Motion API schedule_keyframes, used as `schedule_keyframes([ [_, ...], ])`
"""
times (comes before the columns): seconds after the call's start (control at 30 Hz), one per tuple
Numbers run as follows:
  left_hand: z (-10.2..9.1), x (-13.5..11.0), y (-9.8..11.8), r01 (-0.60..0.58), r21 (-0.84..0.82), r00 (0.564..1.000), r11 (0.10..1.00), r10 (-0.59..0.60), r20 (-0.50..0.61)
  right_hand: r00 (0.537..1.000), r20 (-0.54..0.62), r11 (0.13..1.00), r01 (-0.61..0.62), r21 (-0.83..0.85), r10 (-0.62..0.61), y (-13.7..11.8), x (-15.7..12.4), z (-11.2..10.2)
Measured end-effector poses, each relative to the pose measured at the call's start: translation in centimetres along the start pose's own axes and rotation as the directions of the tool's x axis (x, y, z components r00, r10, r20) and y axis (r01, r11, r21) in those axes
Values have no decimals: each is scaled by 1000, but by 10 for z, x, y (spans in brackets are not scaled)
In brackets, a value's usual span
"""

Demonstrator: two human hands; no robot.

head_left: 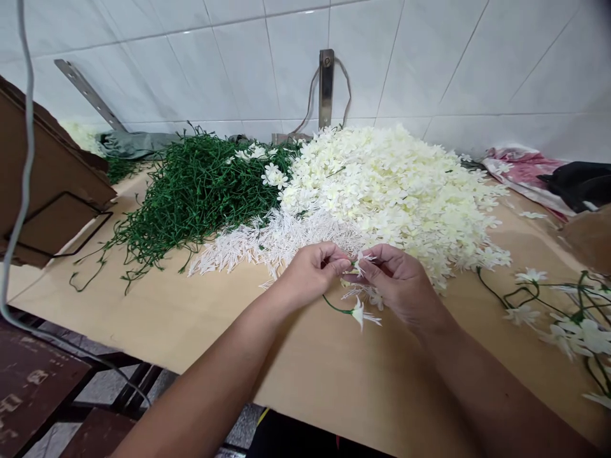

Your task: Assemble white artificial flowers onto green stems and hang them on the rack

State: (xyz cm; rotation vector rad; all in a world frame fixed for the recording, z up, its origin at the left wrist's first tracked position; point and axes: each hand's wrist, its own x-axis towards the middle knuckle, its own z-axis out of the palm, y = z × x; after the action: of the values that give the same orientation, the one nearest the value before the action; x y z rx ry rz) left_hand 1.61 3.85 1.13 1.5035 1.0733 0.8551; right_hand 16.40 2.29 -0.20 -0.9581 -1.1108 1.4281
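Note:
My left hand point(315, 270) pinches a green artificial flower stem, whose lower branch curves down to a white flower point(358, 313) with thin white stamens. Close beside it, my right hand point(398, 280) has thumb and finger closed on a small white artificial flower point(363, 262) at the stem's tip. The fingers partly hide where flower and stem meet. Behind my hands lie a pile of white stamen pieces point(286, 236), a heap of cream-white flower heads point(396, 184) and a tangle of green stems point(195, 191).
Assembled white flowers on green stems point(580, 324) lie at the right. A brown cardboard box point(45, 172) with a black wire frame stands at the left, near a hanging grey cable point(26, 159). A pink-and-white cloth point(527, 172) sits by the tiled wall. The table's front edge runs below my arms.

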Motion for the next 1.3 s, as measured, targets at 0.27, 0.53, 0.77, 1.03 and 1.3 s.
schedule_keyframes([
  [0.27,2,-1,1,35,-90,999,995,-33,28,997,26,994,-78,71,77,2,3,0],
  [0.53,4,1,-4,59,-24,998,998,-59,18,994,1,992,-110,-70,110,8,3,-3],
  [0.77,4,1,-7,77,-46,997,996,-76,24,994,1,990,-111,-92,111,10,2,-4],
  [1.03,-1,3,0,129,-144,985,981,-109,137,970,131,969,-219,118,204,1,5,-7],
  [1.3,-6,0,0,109,-163,977,981,-75,200,950,148,935,-301,186,276,1,4,-7],
])
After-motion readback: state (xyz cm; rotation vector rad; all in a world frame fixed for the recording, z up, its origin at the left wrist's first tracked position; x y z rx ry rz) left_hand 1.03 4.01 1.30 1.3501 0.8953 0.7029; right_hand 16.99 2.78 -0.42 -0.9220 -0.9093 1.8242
